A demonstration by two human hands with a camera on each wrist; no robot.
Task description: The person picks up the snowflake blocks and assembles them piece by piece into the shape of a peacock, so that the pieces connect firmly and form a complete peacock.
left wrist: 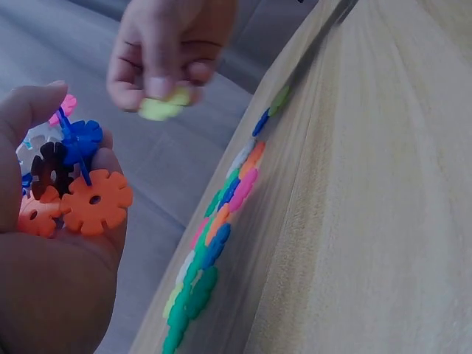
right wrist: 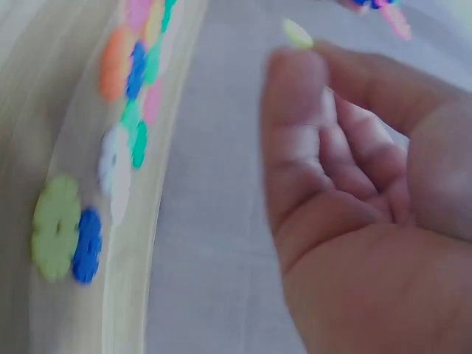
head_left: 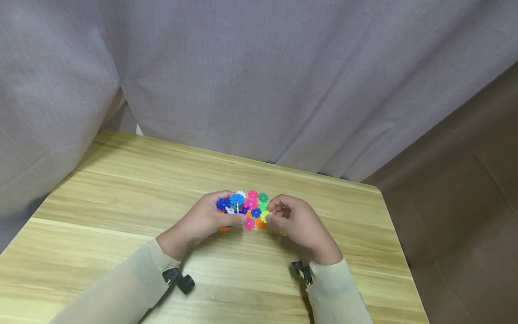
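My left hand grips a cluster of joined plastic snowflake discs; in the left wrist view the cluster shows orange, blue, brown, white and pink pieces in my palm. My right hand pinches a single yellow-green disc between thumb and fingers, close to the cluster's right side. That disc appears in the left wrist view under the right hand's fingertips, and in the right wrist view only its edge peeks above my thumb.
Loose discs of several colours lie on the wooden table between my hands; they show as a row in the left wrist view and a scatter in the right. A grey curtain hangs behind. Brown floor lies right.
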